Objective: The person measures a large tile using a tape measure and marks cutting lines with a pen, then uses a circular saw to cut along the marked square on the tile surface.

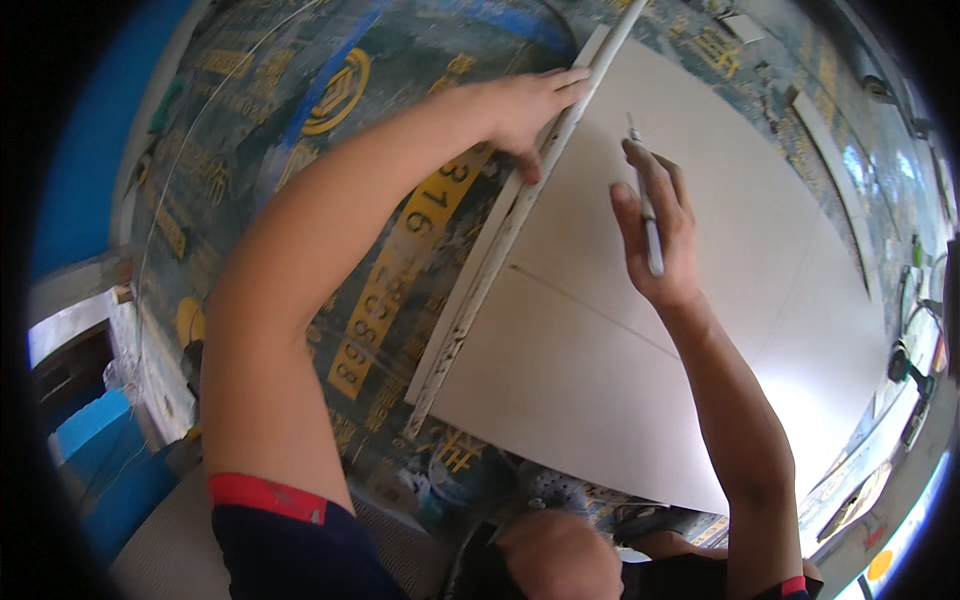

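Note:
A large pale rectangular board (pixel 760 230) carries faint lines, with a long light straightedge (pixel 470 315) lying diagonally along its left side. My left hand (pixel 530 115) rests on the straightedge near its upper part, fingertips against it and thumb lower down. My right hand (pixel 657 215) grips a slim pen-like cutting or scribing tool (pixel 651 250) just right of the straightedge, over the board, with the tool's thin tip pointing up the picture. Whether that tip touches the board I cannot tell.
The scuffed green work surface (pixel 240 170) has yellow printing. Offcut strips (pixel 830 160) lie along the right, near a dark green tool (pixel 905 365). A thin cord (pixel 178 150) runs down the left, beside blue panels (pixel 75 160). Bare skin, perhaps my knee, shows at the bottom.

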The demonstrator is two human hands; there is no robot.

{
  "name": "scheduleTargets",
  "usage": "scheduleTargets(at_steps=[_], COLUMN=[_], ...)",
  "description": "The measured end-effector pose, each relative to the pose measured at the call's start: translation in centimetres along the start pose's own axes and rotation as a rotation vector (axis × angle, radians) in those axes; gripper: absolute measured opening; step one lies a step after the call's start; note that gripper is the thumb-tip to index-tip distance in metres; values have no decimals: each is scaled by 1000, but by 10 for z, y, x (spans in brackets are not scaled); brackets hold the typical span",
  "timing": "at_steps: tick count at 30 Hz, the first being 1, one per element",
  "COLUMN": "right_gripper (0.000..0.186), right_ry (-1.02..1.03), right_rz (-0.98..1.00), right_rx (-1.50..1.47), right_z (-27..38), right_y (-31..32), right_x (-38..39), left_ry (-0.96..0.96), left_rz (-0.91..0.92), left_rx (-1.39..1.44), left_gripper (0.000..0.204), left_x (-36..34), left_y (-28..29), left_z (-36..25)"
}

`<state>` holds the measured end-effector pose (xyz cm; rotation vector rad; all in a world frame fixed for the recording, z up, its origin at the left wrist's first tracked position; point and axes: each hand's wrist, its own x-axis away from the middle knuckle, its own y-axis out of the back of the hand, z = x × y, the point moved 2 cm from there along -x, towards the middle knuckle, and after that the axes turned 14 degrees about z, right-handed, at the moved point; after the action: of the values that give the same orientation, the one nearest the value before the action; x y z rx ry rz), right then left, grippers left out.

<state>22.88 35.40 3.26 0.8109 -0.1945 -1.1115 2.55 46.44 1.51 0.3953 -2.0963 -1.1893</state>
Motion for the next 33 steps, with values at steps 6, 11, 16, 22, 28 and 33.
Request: scheduleTargets(at_steps=[6, 11, 16, 22, 28, 33], right_gripper=[43, 45, 42, 41, 41, 40], right_ry=[-23, -55, -94, -109, -75, -87], right_rz=[-16, -72, -35, -30, -56, -85], right_rx=[33, -25, 46, 31, 99, 73], right_z=[-46, -72, -72, -80, -94, -93], right_y=[-5, -16, -19, -15, -15, -19], right_x=[-46, -58, -68, -85, -105, -111], left_ry=[1, 43, 62, 39, 31, 41], left_rz=[17, 48, 75, 46, 29, 58], left_rx=[-17, -27, -16, -35, -32, -37], left_gripper=[127, 130, 129, 130, 132, 133], left_x=[-5, -5, 1, -2, -3, 0], left_y=[2, 0, 8, 4, 5, 6], left_z=[-2, -1, -8, -3, -4, -4])
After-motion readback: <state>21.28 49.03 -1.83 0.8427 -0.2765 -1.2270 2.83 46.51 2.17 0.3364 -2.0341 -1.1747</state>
